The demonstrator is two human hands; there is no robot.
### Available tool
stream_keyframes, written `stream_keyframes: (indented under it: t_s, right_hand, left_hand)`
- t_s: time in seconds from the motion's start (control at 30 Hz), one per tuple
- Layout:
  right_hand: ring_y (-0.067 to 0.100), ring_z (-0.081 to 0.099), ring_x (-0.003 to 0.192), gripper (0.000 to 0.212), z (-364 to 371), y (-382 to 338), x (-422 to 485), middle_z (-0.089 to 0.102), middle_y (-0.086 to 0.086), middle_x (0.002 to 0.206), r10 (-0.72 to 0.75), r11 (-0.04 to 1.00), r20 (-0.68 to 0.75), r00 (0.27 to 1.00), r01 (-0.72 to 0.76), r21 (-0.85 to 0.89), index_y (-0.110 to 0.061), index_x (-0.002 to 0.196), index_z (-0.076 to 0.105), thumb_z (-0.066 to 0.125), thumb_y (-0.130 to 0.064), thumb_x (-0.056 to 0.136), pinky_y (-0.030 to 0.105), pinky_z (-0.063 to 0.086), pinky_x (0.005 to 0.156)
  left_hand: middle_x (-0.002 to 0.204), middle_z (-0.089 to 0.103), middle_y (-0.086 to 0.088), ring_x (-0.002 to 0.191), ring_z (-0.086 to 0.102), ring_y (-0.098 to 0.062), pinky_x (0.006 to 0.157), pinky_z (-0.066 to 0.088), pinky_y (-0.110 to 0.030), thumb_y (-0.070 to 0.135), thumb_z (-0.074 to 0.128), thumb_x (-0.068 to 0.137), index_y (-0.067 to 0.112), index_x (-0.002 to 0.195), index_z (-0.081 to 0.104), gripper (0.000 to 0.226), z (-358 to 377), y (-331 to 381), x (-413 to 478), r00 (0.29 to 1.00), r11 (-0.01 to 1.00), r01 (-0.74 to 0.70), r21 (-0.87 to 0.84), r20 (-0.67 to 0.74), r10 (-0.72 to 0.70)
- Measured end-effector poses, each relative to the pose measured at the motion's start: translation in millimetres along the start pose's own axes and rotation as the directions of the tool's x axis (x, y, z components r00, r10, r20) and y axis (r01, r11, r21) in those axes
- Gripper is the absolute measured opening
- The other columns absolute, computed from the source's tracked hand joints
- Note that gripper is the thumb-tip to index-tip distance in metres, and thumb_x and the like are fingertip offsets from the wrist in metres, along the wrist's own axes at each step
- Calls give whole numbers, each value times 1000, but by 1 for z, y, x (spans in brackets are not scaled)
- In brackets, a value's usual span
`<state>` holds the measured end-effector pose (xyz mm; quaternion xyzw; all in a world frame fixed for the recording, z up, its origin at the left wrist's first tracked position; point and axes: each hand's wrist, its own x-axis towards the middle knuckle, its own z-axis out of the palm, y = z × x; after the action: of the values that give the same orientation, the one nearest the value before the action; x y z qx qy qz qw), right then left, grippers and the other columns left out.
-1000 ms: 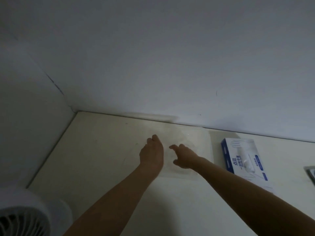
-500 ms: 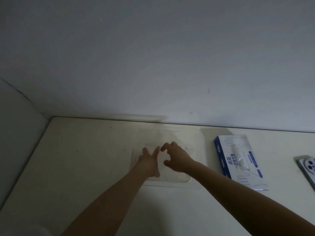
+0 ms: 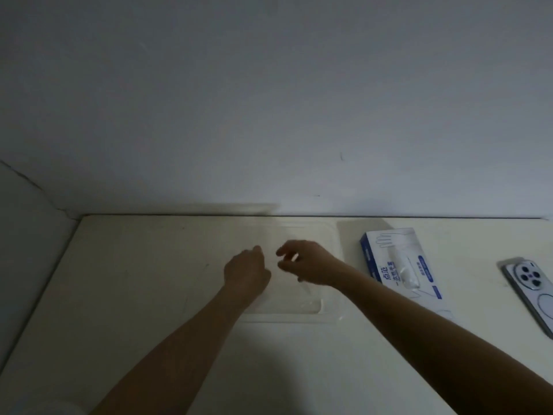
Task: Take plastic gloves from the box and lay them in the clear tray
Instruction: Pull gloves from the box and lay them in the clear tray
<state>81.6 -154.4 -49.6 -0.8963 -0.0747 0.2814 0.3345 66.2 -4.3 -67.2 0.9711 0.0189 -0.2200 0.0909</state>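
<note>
The clear tray lies on the pale table against the back wall and is hard to make out. Both my hands hover over it. My left hand is over the tray's left part, its back facing me and its fingers curled under and hidden. My right hand is over the tray's middle, with fingers loosely curled and the thumb apart from them. A faint edge of thin clear plastic glove shows in the tray below the right wrist. The blue and white glove box lies flat to the right of the tray.
A phone lies camera side up at the table's far right edge. The wall rises straight behind the tray, and a side wall closes the table's left end.
The view has swung right, so the fan at lower left is gone and the phone shows. Both hands went from spread fingers low on the tray to curled fingers slightly apart.
</note>
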Motion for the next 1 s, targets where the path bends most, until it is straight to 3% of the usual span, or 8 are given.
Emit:
stream_keyframes:
  t_s: [0.1,0.23,0.33,0.4,0.6,0.73,0.87,1.0]
  right_hand:
    - [10,63,65,12,-43,11,-32,68,-2,79,-99,980,-273,957,142,143,-14,97,70,59,-17,94,16,51,57]
    - [19,66,76,9,-76,90,-67,71,3,82,154,987,-542,826,-101,127,-14,89,69,61,-17,89,30,52,71]
    - [18,61,83,20,-69,146,-92,67,3,102,316,940,-528,788,-336,61,-18,108,63,63,-27,89,28,47,70]
    - [17,56,81,32,-57,164,-104,56,3,105,340,923,-494,800,-384,13,-16,117,62,63,-32,90,26,42,68]
    - [16,54,72,13,-37,175,-108,54,-3,85,263,947,-541,799,-321,-13,-17,86,73,67,-28,87,20,35,57]
    - [7,58,76,3,-38,178,-112,62,-6,81,283,956,-493,823,-201,215,-13,83,73,73,-16,83,16,43,68]
    - [11,60,76,6,-41,187,-116,65,-5,80,334,906,-483,810,-133,402,-15,86,69,73,-20,85,14,43,64]
    - [13,61,75,16,-37,189,-112,65,-2,81,287,953,-482,828,-195,233,-14,88,69,75,-27,82,25,50,70]
  left_hand:
    - [94,63,1,86,61,-20,73,48,-31,26,52,90,21,100,61,14,-26,40,-13,944,976,-129,-174,-323,67]
    - [85,62,4,82,59,-20,71,44,-30,24,57,88,22,97,58,9,-34,119,-38,888,865,-402,-300,-358,289]
    - [98,64,-2,88,60,-21,75,45,-28,22,62,88,19,111,56,23,-12,171,-45,882,829,-466,-309,-234,409]
    - [110,63,-5,96,60,-21,80,47,-28,23,64,89,17,122,50,36,8,194,-44,898,842,-440,-313,-138,418]
    - [133,52,-11,112,57,-27,91,49,-35,32,62,90,15,143,28,66,57,204,-29,931,905,-339,-258,44,362]
    - [139,42,-12,118,53,-31,95,47,-39,40,67,85,18,151,19,84,69,201,-26,941,925,-294,-239,97,325]
    - [141,41,-10,116,54,-30,93,48,-40,36,69,84,21,150,21,83,72,200,-26,942,918,-302,-256,69,329]
    - [141,41,-7,116,54,-28,91,49,-40,46,69,81,22,148,21,86,75,202,-21,943,928,-301,-219,74,324]
